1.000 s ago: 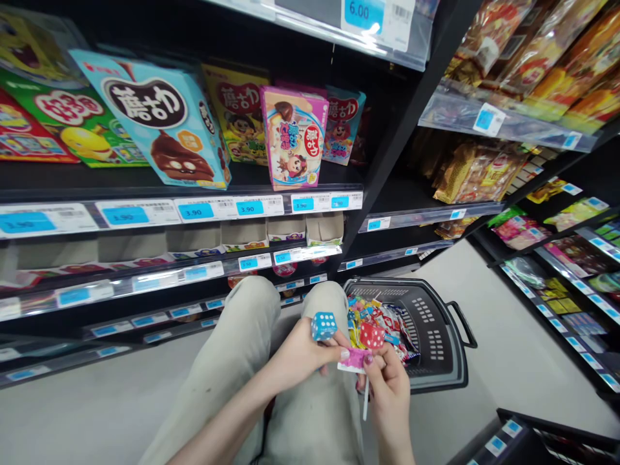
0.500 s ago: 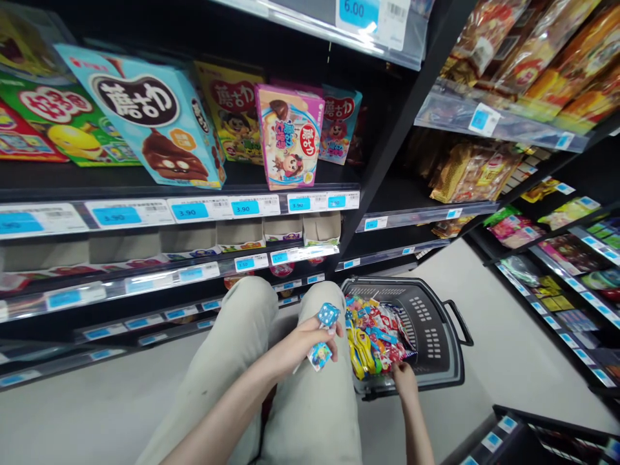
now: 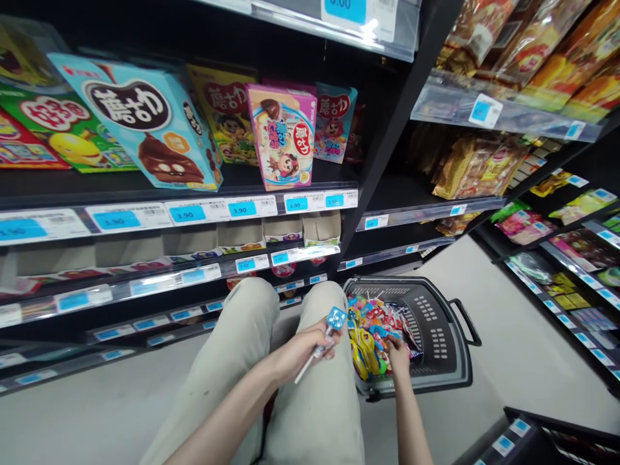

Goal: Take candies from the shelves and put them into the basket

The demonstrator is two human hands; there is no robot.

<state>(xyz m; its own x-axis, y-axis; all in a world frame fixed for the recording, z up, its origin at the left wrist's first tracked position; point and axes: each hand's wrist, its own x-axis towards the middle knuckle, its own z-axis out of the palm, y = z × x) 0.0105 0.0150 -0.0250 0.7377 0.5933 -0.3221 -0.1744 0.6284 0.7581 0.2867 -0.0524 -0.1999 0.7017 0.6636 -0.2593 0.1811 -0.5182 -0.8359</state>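
My left hand (image 3: pixel 314 345) is closed around the white stick of a blue-wrapped lollipop (image 3: pixel 336 318), just above my right knee. The lollipop's dotted square head points up and away, and the stick's lower end shows below my fingers. To the right, my right hand (image 3: pixel 398 354) reaches down into a dark grey shopping basket (image 3: pixel 438 368). Its fingers are bent together against the pile of colourful wrapped sweets (image 3: pixel 382 316), near a blue wrapper. What sits between those fingertips is hidden. Yellow-wrapped pieces (image 3: pixel 364 352) lie at the basket's left side.
A shelf ahead carries a light-blue snack box (image 3: pixel 145 123) and a pink-edged box (image 3: pixel 283 135) above price labels. Below are open cardboard trays (image 3: pixel 191 242). Bagged goods (image 3: pixel 479 168) fill shelves on the right. The basket's handle (image 3: pixel 467 323) points right, over the pale floor.
My right hand has moved from the basket's near edge farther in, onto the sweets. In my left hand, the lollipop has turned so its stick shows; the blue-and-white piece below it is gone from view.
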